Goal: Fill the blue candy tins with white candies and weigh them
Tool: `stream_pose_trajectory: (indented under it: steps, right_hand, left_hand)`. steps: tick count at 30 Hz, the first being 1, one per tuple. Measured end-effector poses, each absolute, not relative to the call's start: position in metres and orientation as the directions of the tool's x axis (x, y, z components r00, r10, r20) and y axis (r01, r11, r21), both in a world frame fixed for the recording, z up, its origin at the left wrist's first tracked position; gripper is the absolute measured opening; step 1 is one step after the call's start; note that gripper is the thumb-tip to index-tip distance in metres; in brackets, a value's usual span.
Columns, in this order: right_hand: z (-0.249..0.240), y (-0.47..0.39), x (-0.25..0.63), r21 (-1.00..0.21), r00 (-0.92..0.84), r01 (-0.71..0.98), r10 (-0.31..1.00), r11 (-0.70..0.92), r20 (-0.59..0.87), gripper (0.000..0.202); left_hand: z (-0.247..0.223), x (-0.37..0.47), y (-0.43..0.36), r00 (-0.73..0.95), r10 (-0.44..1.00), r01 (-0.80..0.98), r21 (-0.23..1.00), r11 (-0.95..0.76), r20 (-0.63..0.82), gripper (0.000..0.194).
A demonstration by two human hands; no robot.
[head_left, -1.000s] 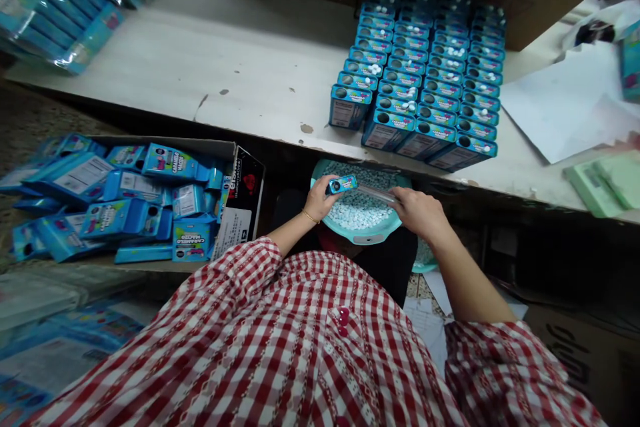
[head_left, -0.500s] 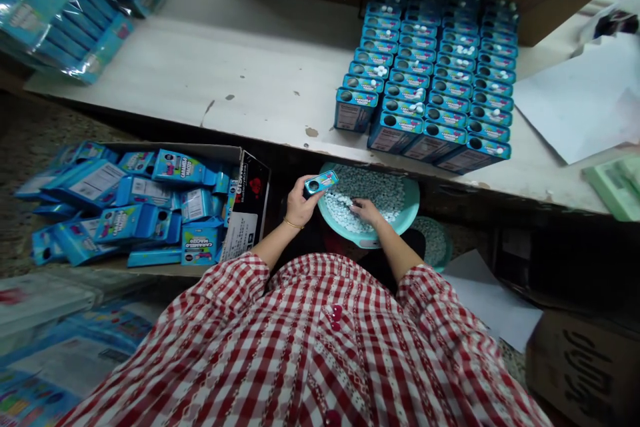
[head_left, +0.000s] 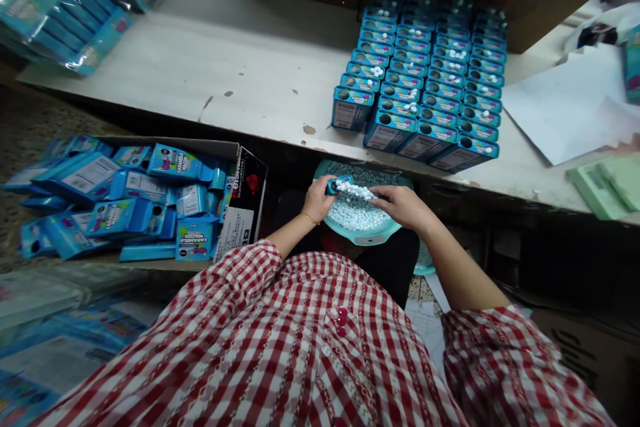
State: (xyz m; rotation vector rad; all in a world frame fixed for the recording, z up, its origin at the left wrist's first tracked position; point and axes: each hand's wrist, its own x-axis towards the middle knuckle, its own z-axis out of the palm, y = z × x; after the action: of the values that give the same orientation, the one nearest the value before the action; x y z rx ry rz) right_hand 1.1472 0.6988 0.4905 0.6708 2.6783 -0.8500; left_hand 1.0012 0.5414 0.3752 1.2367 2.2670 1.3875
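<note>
Packing workshop, chipped white workbench, rows of blue boxes, filled carton

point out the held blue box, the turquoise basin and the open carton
Held blue box (head_left: 332, 186): head view, left end of its top.
Turquoise basin (head_left: 390, 235): head view, front rim.
Open carton (head_left: 255, 185): head view, black printed side.

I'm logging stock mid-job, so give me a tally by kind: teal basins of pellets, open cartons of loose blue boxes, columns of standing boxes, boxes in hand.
Teal basins: 2 (one mostly hidden)
Open carton of loose boxes: 1
Columns of standing boxes: 4
Box in the left hand: 1
Total: 8
</note>
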Motion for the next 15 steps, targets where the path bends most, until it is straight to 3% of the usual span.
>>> stream_pose_trajectory:
  steps: [3,6,11,15]
  right_hand:
    - [0.517,0.682,1.131,-0.166,-0.805,0.5,0.385,0.85,-0.45,0.034]
    - [0.534,0.664,1.12,0.0,-0.787,0.442,0.387,0.897,-0.48,0.034]
    - [0.548,0.661,1.13,0.055,-0.785,0.434,0.408,0.899,-0.467,0.033]
    - [0.519,0.689,1.154,0.052,-0.717,0.565,0.521,0.823,-0.463,0.036]
  left_hand:
    - [0.374,1.009,0.545,-0.594,0.771,0.58,0.786,0.213,0.23,0.033]
    - [0.372,1.011,0.546,-0.574,0.785,0.593,0.78,0.202,0.233,0.033]
    - [0.371,1.009,0.54,-0.587,0.766,0.58,0.796,0.174,0.261,0.033]
    - [0.381,1.005,0.529,-0.607,0.74,0.569,0.808,0.151,0.289,0.034]
